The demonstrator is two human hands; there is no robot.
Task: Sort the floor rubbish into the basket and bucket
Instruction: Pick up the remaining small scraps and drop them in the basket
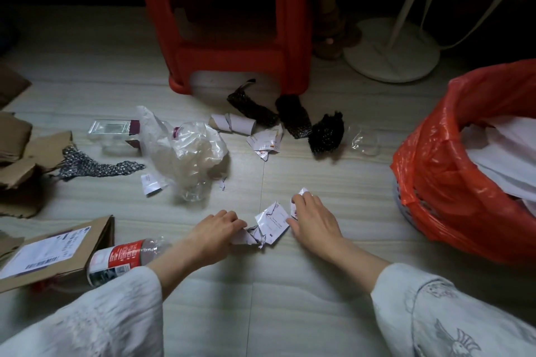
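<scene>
Both hands are down on the pale tiled floor, gathering torn paper scraps that lie between them. The left hand has its fingers curled over the crumpled end of a scrap and appears to pinch it against the floor, while the right hand curls its fingers round another white piece whose tip pokes up above the knuckles. To the right stands the basket, lined with a red plastic bag and already holding white paper. Nothing that can be told apart as a bucket shows in this view. Further back, more rubbish is spread out: a crumpled clear plastic bag, more torn paper, a flattened cardboard tube and three pieces of black netting near the legs of a red plastic stool. A grey strip of netting lies beside torn cardboard on the left. Near the left sleeve, a plastic bottle with a red label lies on its side against a cardboard box bearing a shipping label. A white round stand base sits behind the basket.
</scene>
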